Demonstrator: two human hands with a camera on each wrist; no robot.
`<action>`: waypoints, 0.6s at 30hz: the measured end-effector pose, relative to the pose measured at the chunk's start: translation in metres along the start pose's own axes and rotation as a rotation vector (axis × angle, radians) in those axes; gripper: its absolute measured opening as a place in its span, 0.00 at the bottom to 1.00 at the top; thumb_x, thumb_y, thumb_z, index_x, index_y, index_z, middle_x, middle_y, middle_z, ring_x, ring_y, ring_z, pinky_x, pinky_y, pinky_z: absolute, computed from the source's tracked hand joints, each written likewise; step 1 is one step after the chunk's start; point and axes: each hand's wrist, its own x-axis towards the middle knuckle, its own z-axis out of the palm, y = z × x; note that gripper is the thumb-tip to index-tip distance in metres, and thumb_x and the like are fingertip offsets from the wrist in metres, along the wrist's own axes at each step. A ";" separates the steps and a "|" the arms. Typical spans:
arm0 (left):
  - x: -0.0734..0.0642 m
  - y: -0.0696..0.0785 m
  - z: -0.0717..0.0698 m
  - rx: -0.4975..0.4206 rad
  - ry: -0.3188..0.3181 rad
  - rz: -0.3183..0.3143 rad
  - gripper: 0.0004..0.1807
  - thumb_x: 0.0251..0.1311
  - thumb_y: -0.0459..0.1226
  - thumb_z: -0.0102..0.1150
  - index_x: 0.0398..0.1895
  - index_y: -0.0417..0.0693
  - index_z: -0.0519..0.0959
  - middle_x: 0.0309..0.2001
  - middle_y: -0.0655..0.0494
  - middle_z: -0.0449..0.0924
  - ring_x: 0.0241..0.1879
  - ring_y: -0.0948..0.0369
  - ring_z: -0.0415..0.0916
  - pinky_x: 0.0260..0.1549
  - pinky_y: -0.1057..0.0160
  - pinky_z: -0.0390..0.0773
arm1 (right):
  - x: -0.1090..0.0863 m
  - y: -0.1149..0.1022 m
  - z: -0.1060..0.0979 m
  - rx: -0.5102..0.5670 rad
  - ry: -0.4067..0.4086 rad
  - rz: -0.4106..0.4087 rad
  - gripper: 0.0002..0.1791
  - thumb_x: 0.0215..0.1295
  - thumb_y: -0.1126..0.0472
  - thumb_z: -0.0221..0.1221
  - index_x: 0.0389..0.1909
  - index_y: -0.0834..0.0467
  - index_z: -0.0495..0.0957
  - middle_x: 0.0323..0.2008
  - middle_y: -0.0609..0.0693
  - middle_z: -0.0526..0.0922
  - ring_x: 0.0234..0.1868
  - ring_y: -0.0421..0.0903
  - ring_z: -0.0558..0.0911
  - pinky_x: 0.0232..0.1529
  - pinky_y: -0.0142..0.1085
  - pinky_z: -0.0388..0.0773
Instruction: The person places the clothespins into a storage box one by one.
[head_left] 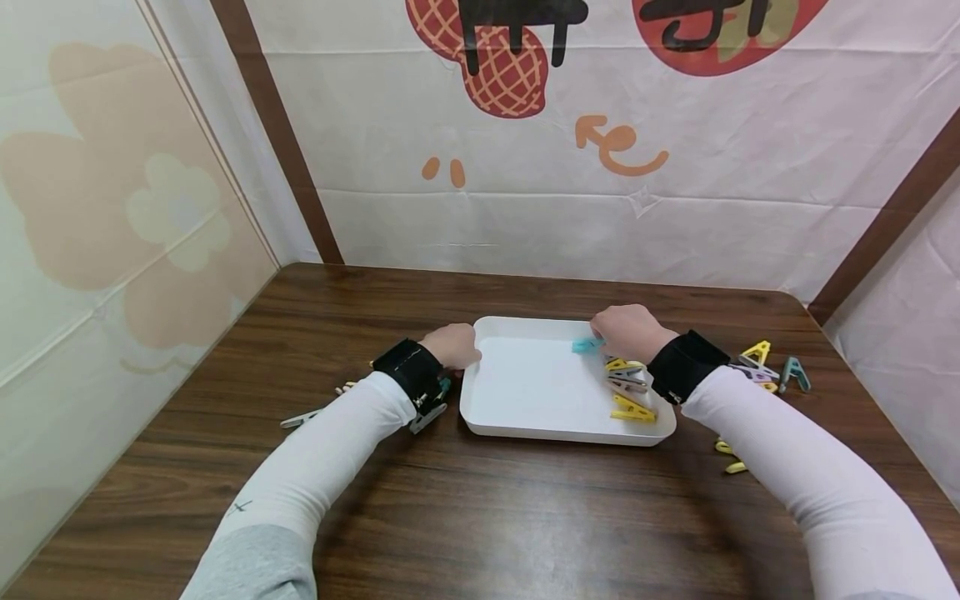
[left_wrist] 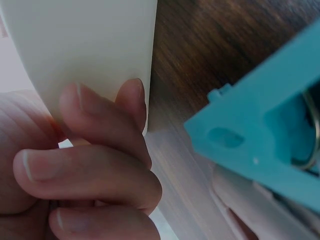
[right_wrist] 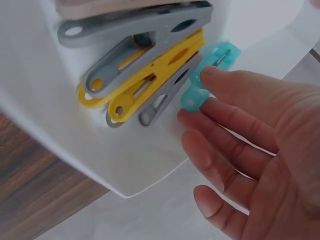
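A shallow white tray (head_left: pixel 528 392) lies on the table. My left hand (head_left: pixel 452 346) grips its left end, thumb at the rim and fingers curled against the outer wall (left_wrist: pixel 110 45). Over the tray's far right part, my right hand (head_left: pixel 630 332) pinches a turquoise clothespin (right_wrist: pixel 216 70) between thumb and index finger, low inside the tray. Beside it, grey and yellow clothespins (right_wrist: pixel 160 67) lie in a row along the tray's right side. Close to my left hand, a turquoise clothespin (left_wrist: pixel 250 135) rests outside the tray on a pale one.
More clothespins (head_left: pixel 757 367) in yellow, teal and pale colours lie right of the tray, with yellow ones (head_left: pixel 735 468) by my right forearm. A grey clothespin (head_left: pixel 300 418) and others lie partly behind my left forearm. A printed cloth (head_left: pixel 480 225) hangs behind the wooden table (head_left: pixel 540 517).
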 end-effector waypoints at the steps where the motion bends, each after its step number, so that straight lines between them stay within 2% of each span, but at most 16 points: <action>1: 0.000 0.000 0.000 0.000 0.001 0.000 0.13 0.70 0.37 0.47 0.41 0.35 0.77 0.16 0.52 0.77 0.16 0.60 0.70 0.20 0.64 0.68 | 0.000 0.000 0.000 -0.004 0.000 0.002 0.06 0.58 0.63 0.68 0.32 0.59 0.80 0.25 0.48 0.76 0.26 0.46 0.71 0.29 0.36 0.72; 8: -0.005 0.002 -0.001 0.000 0.008 -0.008 0.12 0.70 0.36 0.47 0.41 0.35 0.77 0.17 0.52 0.77 0.17 0.60 0.71 0.21 0.64 0.68 | 0.001 0.001 -0.001 -0.076 0.026 -0.007 0.04 0.57 0.66 0.67 0.29 0.59 0.80 0.21 0.48 0.75 0.23 0.44 0.70 0.28 0.36 0.74; 18: -0.007 0.003 -0.003 -0.016 0.003 -0.004 0.12 0.70 0.36 0.47 0.40 0.35 0.77 0.17 0.52 0.77 0.17 0.60 0.71 0.21 0.64 0.68 | 0.004 0.000 -0.001 -0.108 0.001 0.012 0.04 0.60 0.70 0.62 0.34 0.61 0.82 0.22 0.49 0.76 0.23 0.45 0.71 0.28 0.36 0.75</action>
